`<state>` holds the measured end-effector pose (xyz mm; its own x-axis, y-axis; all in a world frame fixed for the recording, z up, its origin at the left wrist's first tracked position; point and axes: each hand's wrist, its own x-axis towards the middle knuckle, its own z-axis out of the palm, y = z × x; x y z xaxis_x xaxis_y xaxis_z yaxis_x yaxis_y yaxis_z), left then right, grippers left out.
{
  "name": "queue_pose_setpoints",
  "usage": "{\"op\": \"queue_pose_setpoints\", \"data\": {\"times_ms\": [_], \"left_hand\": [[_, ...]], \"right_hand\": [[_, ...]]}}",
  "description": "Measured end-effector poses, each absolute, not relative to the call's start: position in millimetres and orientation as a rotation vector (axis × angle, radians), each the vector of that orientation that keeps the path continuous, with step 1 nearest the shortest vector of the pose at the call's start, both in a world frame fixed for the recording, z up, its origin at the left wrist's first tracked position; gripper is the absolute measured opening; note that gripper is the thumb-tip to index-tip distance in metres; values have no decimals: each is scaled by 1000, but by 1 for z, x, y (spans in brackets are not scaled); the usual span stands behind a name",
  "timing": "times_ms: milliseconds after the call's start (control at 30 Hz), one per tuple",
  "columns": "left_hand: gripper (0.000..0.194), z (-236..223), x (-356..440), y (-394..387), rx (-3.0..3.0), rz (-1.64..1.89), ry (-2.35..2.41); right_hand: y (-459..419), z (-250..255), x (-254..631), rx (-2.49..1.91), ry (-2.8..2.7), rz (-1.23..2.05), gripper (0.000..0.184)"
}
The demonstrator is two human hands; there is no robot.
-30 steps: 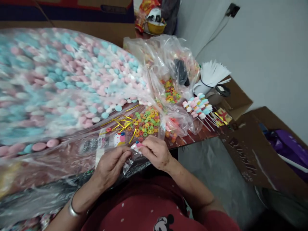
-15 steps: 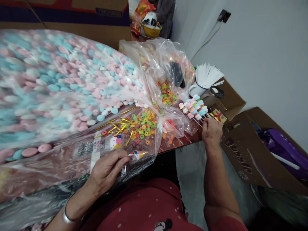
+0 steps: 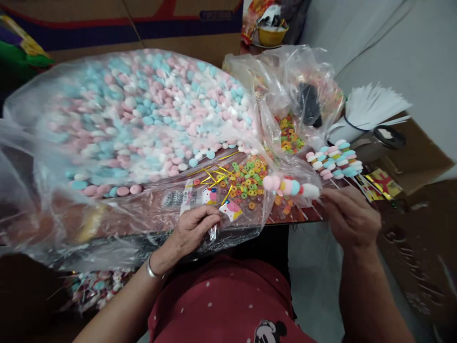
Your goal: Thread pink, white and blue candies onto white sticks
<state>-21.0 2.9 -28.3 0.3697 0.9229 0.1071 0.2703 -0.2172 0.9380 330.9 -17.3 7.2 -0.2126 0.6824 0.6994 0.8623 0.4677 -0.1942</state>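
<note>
One printed wrapper (image 3: 232, 211) is pinched by the left hand (image 3: 193, 229), lower centre; the right hand (image 3: 355, 218), centre-right, grips a marshmallow skewer (image 3: 287, 186) (best kept level).

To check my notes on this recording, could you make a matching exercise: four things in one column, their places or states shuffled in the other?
Things:
1. left hand
2. right hand
3. yellow bowl
4. white strips

Places or states:
A. fanned out from a dark-rimmed container
B. holding a candy skewer
C. pinching a small printed bag
D. at the back, near the big cardboard box

Right pairs: 1-C; 2-B; 3-D; 4-A
</note>
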Motion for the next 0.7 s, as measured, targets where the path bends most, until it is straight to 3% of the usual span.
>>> {"op": "queue_pose_setpoints", "data": {"times_ms": [200, 400, 700], "left_hand": [[29, -34, -32, 2, 1678, 981, 993], [20, -42, -39, 2, 1735, 1114, 921], [13, -33, -31, 0, 1826, 1005, 1071]], "right_hand": [[-11, 19, 291, -1088, -2182, -194, 20], [-8, 16, 281, -1052, -2234, -208, 18], [-9, 10, 266, -994, -2279, -235, 18]]}}
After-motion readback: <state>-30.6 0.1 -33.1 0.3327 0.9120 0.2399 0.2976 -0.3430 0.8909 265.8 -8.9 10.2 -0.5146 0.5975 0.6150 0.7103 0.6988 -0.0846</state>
